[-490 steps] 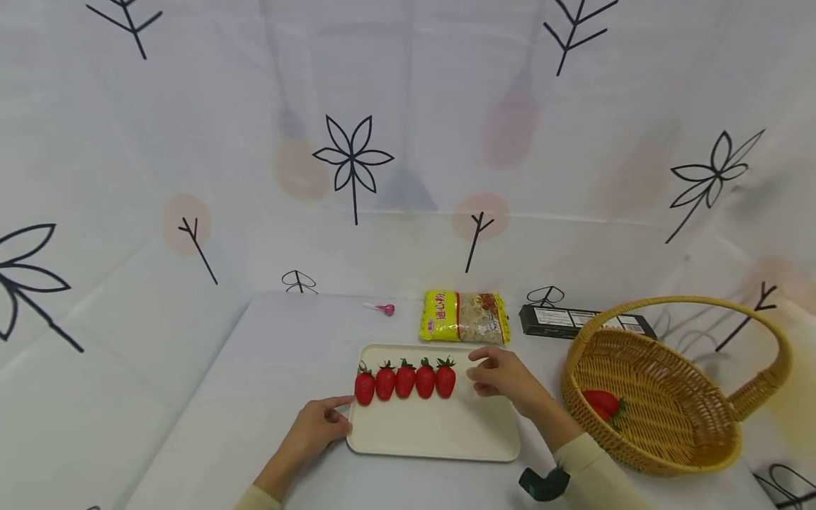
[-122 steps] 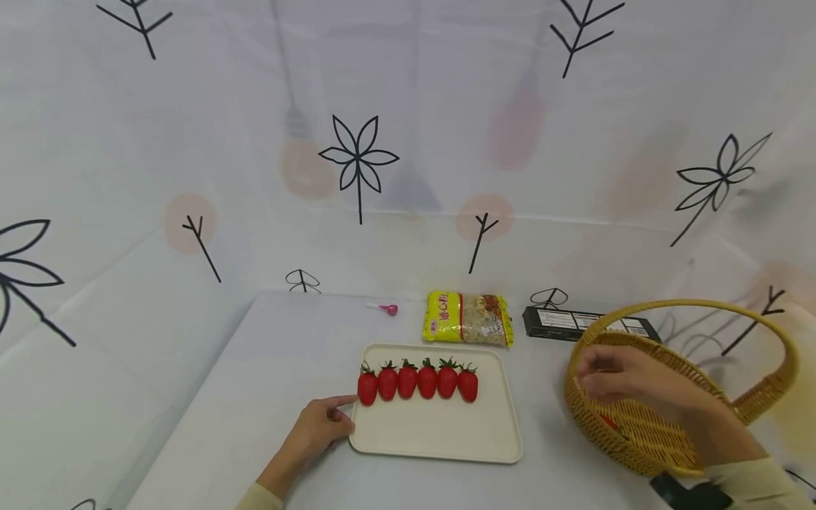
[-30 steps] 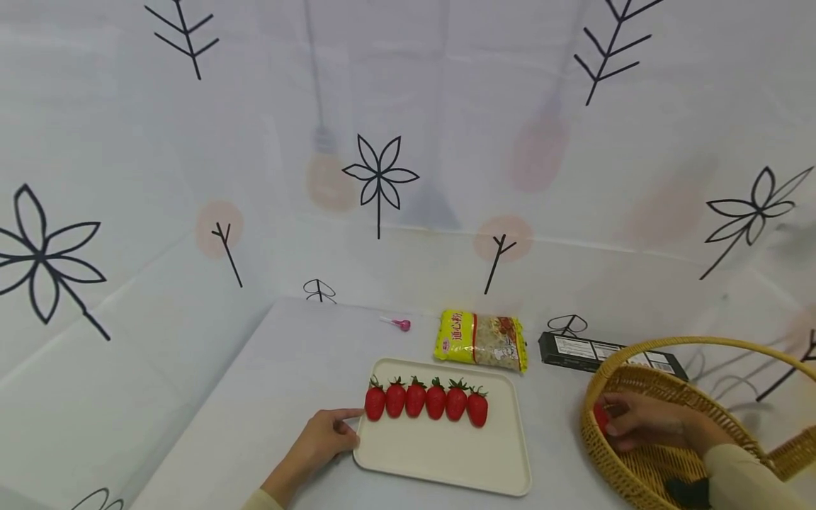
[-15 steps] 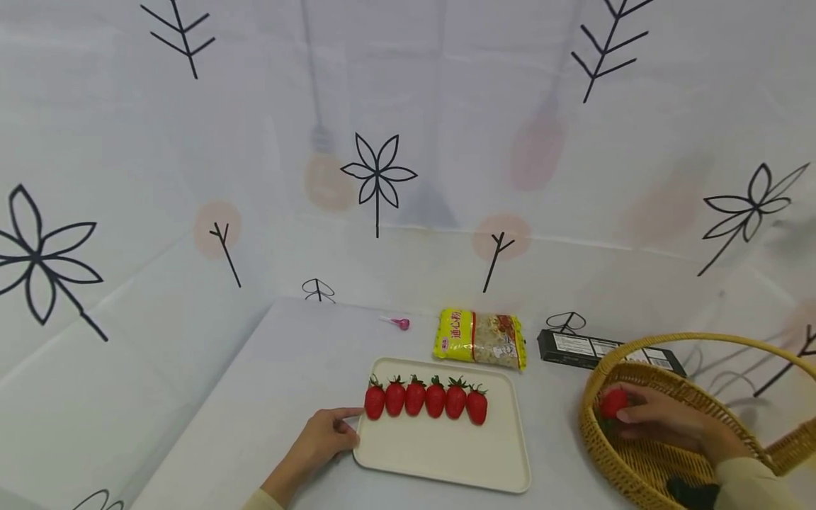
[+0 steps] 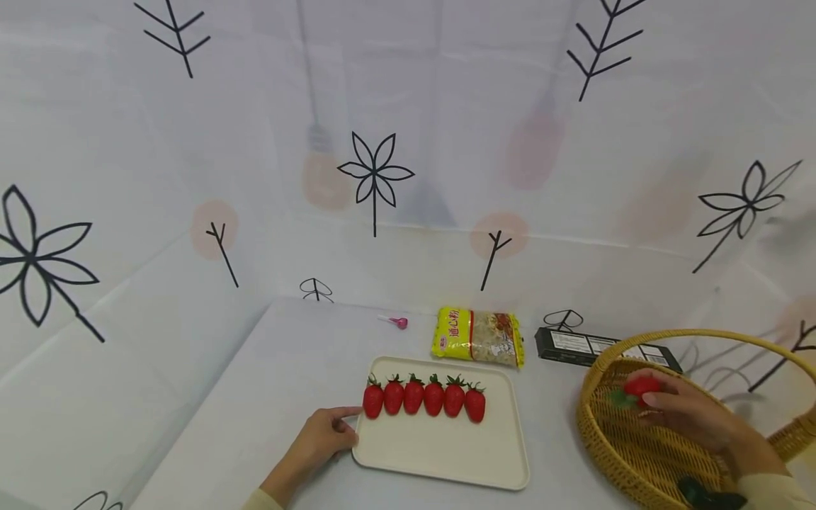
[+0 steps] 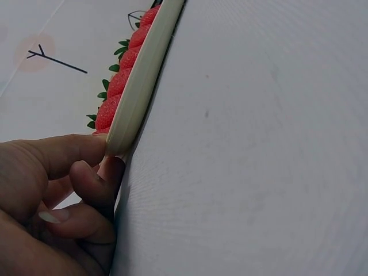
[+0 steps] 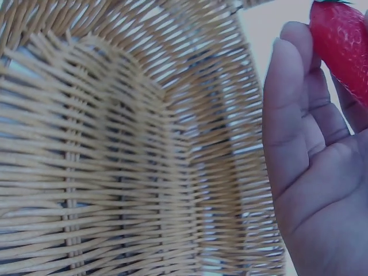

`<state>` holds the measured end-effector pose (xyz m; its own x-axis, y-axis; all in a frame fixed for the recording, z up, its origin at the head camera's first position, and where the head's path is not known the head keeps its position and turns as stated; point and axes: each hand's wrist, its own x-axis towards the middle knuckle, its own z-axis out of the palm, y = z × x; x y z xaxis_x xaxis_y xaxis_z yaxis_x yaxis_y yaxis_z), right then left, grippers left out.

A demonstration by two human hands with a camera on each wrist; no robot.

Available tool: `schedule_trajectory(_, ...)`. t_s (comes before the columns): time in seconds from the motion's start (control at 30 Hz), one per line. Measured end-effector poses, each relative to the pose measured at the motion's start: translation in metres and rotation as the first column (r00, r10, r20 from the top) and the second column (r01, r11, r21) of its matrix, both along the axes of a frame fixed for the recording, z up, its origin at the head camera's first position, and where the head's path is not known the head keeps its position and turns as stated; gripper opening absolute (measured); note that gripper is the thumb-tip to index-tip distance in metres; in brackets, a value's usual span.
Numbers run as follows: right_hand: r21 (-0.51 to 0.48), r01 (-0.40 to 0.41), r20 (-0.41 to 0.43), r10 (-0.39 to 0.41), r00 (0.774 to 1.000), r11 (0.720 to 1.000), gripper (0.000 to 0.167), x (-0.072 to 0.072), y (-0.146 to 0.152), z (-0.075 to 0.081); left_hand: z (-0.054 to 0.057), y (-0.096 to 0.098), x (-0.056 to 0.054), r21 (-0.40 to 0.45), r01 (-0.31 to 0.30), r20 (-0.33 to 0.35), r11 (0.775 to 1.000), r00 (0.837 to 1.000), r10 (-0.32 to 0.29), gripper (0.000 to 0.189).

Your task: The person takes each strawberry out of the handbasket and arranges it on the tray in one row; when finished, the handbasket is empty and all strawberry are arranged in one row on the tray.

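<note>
My right hand (image 5: 688, 418) pinches a red strawberry (image 5: 641, 386) between thumb and fingers over the wicker basket (image 5: 593, 425); its green leaves point left in the head view. In the right wrist view, the strawberry (image 7: 342, 43) is at the upper right, partly cut off by the frame. My left hand (image 5: 321, 439) holds the left edge of a cream tray (image 5: 446, 453), index finger at the rim and other fingers curled in the left wrist view. On the tray, several strawberries (image 5: 413, 397) lie in a row along its upper half, leaves pointing away from me.
Behind the tray lie a yellow food packet (image 5: 478, 337) and a pink lollipop (image 5: 398, 322). A black box (image 5: 574, 347) lies behind the basket, whose tall handle (image 5: 701, 333) arches over it. A patterned white cloth (image 5: 408, 269) hangs at the back.
The row on the tray has gained one strawberry since the oldest frame. In the last second my right hand has lifted a strawberry up and rightward inside the basket. My left hand stays at the tray.
</note>
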<state>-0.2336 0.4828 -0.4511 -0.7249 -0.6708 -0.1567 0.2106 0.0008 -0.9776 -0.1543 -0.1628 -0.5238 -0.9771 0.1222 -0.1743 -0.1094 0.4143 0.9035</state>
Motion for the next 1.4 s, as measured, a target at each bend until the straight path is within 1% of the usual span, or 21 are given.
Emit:
schedule_trajectory(0.13,-0.061,0.02,-0.058,-0.024,0.998,0.998,0.042,0.007,-0.003,0.008,0.0,0.0,0.0,-0.01,-0.005,0.002,1.0,1.0,0.005,0.053)
schedule_trajectory(0.2,-0.1,0.028,-0.074,-0.035,0.997,0.995,0.043,0.011,-0.006,0.011,0.0,0.0,0.0,-0.012,-0.005,0.001,1.0,1.0,0.005,0.053)
schedule_trajectory(0.3,-0.163,0.023,-0.07,-0.035,0.997,0.986,0.047,0.018,-0.01,0.018,0.0,0.0,0.0,-0.011,-0.001,0.001,1.0,1.0,0.001,0.053)
schedule_trajectory(0.4,-0.213,0.019,-0.045,-0.029,0.999,0.977,0.052,0.025,-0.014,0.024,0.001,0.001,0.0,-0.005,-0.002,0.012,1.0,1.0,0.002,0.054)
schedule_trajectory(0.53,-0.25,0.072,-0.045,-0.086,0.995,0.966,0.053,0.034,-0.022,0.027,0.001,0.001,0.001,-0.008,-0.009,0.022,1.0,1.0,0.009,0.055)
schedule_trajectory(0.6,-0.274,0.09,-0.069,-0.112,0.991,0.958,0.054,0.04,-0.028,0.029,0.001,0.0,0.001,-0.014,-0.011,0.019,1.0,1.0,0.011,0.055)
schedule_trajectory(0.73,-0.355,0.053,-0.134,-0.107,0.985,0.933,0.053,0.047,-0.042,0.032,0.002,0.001,0.0,-0.017,-0.013,0.011,1.0,1.0,0.014,0.055)
schedule_trajectory(0.8,-0.369,0.039,-0.148,-0.1,0.984,0.929,0.052,0.05,-0.05,0.036,0.001,0.002,-0.001,-0.015,-0.015,0.009,1.0,1.0,0.015,0.055)
schedule_trajectory(0.87,-0.342,0.068,-0.15,-0.126,0.981,0.937,0.051,0.052,-0.059,0.041,0.001,0.001,0.0,-0.012,-0.018,0.014,1.0,1.0,0.018,0.055)
schedule_trajectory(0.93,-0.294,0.128,-0.131,-0.173,0.976,0.947,0.049,0.054,-0.068,0.047,0.0,0.001,0.0,-0.014,-0.019,0.018,1.0,1.0,0.019,0.055)
schedule_trajectory(0.97,-0.277,0.158,-0.116,-0.196,0.974,0.948,0.048,0.054,-0.074,0.05,0.0,0.001,0.0,-0.019,-0.02,0.023,1.0,1.0,0.021,0.055)
schedule_trajectory(1.03,-0.246,0.224,-0.083,-0.25,0.965,0.943,0.045,0.055,-0.085,0.055,-0.001,0.0,0.001,-0.031,-0.021,0.027,0.999,0.999,0.022,0.055)
schedule_trajectory(1.1,-0.243,0.278,-0.037,-0.295,0.955,0.93,0.043,0.057,-0.096,0.059,-0.002,-0.001,0.001,-0.039,-0.019,0.028,0.999,0.999,0.02,0.055)
schedule_trajectory(1.17,-0.249,0.3,-0.022,-0.316,0.949,0.921,0.042,0.058,-0.107,0.063,-0.002,-0.001,0.001,-0.04,-0.017,0.024,0.999,1.0,0.018,0.055)
schedule_trajectory(1.3,-0.234,0.341,-0.048,-0.361,0.931,0.91,0.039,0.059,-0.124,0.067,0.0,0.0,0.0,-0.03,-0.01,0.016,1.0,1.0,0.01,0.055)
schedule_trajectory(1.37,-0.197,0.374,-0.071,-0.394,0.916,0.906,0.035,0.06,-0.132,0.067,0.001,0.001,0.0,-0.028,-0.01,0.016,1.0,1.0,0.011,0.055)
schedule_trajectory(1.4,-0.161,0.402,-0.086,-0.418,0.904,0.901,0.033,0.06,-0.135,0.067,0.001,0.001,0.0,-0.029,-0.008,0.014,1.0,1.0,0.009,0.056)
